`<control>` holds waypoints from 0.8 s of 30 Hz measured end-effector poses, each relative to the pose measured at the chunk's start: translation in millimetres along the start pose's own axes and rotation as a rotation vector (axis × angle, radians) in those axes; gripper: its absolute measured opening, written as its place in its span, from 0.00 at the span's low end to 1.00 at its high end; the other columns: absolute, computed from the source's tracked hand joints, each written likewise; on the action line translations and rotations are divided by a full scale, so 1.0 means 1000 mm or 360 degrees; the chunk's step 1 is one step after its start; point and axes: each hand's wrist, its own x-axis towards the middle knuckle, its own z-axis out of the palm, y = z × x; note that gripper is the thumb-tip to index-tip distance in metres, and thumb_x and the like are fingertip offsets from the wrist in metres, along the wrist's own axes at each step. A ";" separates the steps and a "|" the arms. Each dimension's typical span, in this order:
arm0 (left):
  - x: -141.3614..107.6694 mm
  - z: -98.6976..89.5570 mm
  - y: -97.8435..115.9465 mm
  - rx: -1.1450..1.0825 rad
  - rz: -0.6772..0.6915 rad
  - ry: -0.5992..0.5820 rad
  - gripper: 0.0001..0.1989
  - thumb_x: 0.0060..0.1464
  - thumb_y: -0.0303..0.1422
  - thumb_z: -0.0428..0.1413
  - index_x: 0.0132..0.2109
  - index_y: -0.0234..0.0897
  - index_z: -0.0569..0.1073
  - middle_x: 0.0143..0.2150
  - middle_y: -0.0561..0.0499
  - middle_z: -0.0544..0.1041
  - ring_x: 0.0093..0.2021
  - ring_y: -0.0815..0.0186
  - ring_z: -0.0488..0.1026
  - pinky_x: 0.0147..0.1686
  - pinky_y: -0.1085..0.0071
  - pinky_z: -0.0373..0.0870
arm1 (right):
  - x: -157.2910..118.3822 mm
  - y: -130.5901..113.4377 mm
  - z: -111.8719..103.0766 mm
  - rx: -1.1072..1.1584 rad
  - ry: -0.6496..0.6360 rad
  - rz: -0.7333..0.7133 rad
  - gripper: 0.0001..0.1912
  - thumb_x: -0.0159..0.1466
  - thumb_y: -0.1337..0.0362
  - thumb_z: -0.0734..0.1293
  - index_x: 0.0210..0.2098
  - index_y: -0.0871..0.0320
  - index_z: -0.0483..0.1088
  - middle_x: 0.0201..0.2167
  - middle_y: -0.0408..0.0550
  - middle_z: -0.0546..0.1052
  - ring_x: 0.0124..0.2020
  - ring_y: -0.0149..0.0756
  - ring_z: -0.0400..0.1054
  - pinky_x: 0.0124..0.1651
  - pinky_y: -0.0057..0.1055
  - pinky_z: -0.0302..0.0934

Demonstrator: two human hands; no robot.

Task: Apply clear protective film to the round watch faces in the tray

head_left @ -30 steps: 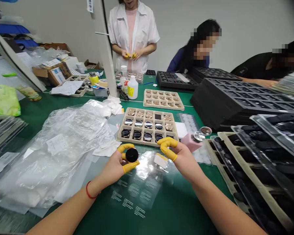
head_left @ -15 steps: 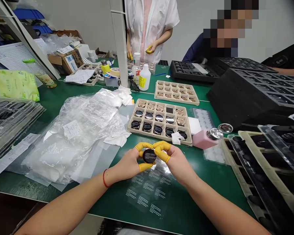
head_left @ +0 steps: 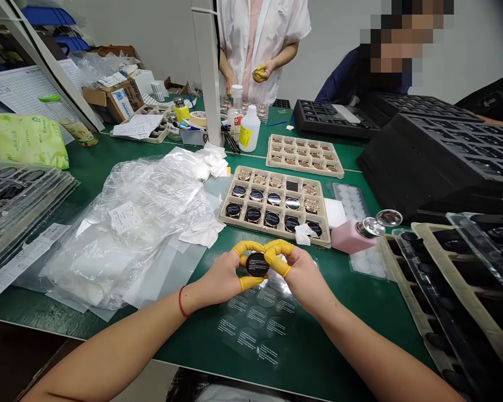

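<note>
A round black watch face [head_left: 257,264] with white printed text is held upright above the table's front part. My left hand [head_left: 230,271], in yellow finger cots, is closed on its left side, thumb below and fingers above. The fingertips of my right hand [head_left: 293,268], also in yellow cots, pinch at its upper right edge. Just below lies a clear sheet of round stickers [head_left: 255,317] with white text. Beyond my hands stands a beige compartment tray [head_left: 238,224] with black-faced and rose-gold watch pieces; a crumpled white tissue [head_left: 305,234] rests on its near right corner.
Crumpled plastic bags [head_left: 142,195] cover the left side. A pink dispenser bottle [head_left: 352,237] stands right of the tray; stacked trays [head_left: 456,296] and a black foam block [head_left: 414,178] fill the right. A white bottle [head_left: 250,129] and second beige tray [head_left: 305,166] sit farther back, before a co-worker [head_left: 262,50].
My hands keep the same grip on the watch face, with only a slight shift. The view has moved a little. The co-worker's hands at the back have come closer together.
</note>
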 end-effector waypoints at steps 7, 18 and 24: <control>0.000 0.000 -0.002 -0.0008 0.0000 -0.0012 0.23 0.49 0.37 0.61 0.50 0.41 0.63 0.41 0.50 0.75 0.38 0.65 0.74 0.36 0.71 0.70 | 0.000 0.000 0.001 -0.0077 0.0014 -0.0045 0.05 0.58 0.63 0.64 0.27 0.57 0.69 0.37 0.46 0.74 0.40 0.37 0.66 0.44 0.35 0.60; 0.000 -0.001 -0.004 -0.0052 0.0007 -0.0002 0.23 0.48 0.35 0.61 0.51 0.40 0.64 0.40 0.50 0.75 0.37 0.65 0.74 0.36 0.72 0.69 | -0.001 0.001 0.002 -0.0153 0.0095 -0.0066 0.04 0.57 0.63 0.64 0.27 0.56 0.69 0.38 0.47 0.75 0.41 0.38 0.67 0.47 0.36 0.59; 0.000 0.000 -0.004 -0.0086 0.0003 -0.0007 0.23 0.48 0.34 0.61 0.51 0.41 0.64 0.41 0.50 0.75 0.37 0.65 0.74 0.36 0.72 0.70 | -0.001 0.002 0.003 -0.0189 0.0123 -0.0062 0.05 0.57 0.62 0.65 0.27 0.56 0.69 0.38 0.47 0.74 0.41 0.39 0.67 0.48 0.37 0.59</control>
